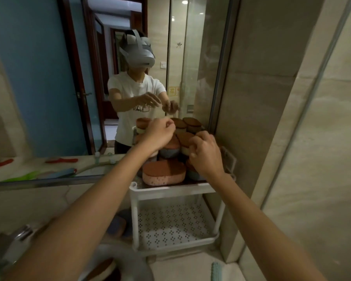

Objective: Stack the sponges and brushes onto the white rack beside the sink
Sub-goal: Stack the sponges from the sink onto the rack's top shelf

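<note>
1. On the top shelf of the white rack, sponges sit in a pile, brown sides up. The rack stands against the mirror, so the pile shows twice.
2. A big pink sponge lies flat at the front. It makes a wide base, so smaller ones can rest behind and above it.
3. The left hand hovers over the back of the pile. Its fingers are curled in close. I cannot tell if it holds anything.
4. The right hand is curled too, with its fingertips touching a cream sponge high in the pile. It looks like it is setting this sponge straight, or steadying it so the pile does not tip. I cannot tell if it really grips it.
5. The bottom shelf, the one with little holes, is bare. The holes likely let water drip out.
6. More things wait lower down. A blue sponge lies on the desk left of the rack, and a pale green brush shows at the bottom edge.
7. I think the job is partly done. Many sponges are up, but the brush and some sponges are not yet on the rack.
</note>
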The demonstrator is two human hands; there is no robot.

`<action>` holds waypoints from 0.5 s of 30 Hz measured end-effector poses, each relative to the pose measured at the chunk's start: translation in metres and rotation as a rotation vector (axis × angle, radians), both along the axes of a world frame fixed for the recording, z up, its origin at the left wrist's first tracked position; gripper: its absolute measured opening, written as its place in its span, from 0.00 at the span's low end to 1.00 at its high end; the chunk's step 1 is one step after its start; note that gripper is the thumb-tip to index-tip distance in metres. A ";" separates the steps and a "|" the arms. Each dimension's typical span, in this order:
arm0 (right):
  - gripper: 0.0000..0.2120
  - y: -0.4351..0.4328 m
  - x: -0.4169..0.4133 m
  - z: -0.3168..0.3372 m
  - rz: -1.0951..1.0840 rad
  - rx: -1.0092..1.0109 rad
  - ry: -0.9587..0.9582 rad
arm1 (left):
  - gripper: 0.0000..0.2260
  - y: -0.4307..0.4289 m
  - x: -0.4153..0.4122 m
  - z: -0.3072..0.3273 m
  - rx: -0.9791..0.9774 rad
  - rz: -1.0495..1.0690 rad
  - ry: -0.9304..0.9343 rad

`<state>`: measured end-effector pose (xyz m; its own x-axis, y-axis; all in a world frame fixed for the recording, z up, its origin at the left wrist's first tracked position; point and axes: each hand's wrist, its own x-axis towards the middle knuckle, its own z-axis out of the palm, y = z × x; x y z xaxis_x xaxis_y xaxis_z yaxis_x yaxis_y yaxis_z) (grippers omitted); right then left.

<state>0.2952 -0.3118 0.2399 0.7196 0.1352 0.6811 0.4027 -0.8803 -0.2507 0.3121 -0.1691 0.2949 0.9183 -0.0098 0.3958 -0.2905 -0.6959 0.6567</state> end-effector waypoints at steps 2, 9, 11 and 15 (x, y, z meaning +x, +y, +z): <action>0.10 0.024 -0.014 -0.008 0.106 0.086 -0.059 | 0.11 0.023 -0.021 -0.004 -0.101 0.082 -0.040; 0.13 0.124 -0.083 -0.073 0.496 0.325 -0.011 | 0.10 0.118 -0.097 -0.097 -0.372 0.303 0.074; 0.13 0.146 -0.100 -0.111 0.552 0.296 0.083 | 0.12 0.144 -0.117 -0.138 -0.418 0.410 0.170; 0.15 0.173 -0.115 -0.192 0.549 0.115 0.490 | 0.10 0.180 -0.157 -0.223 -0.474 0.496 0.469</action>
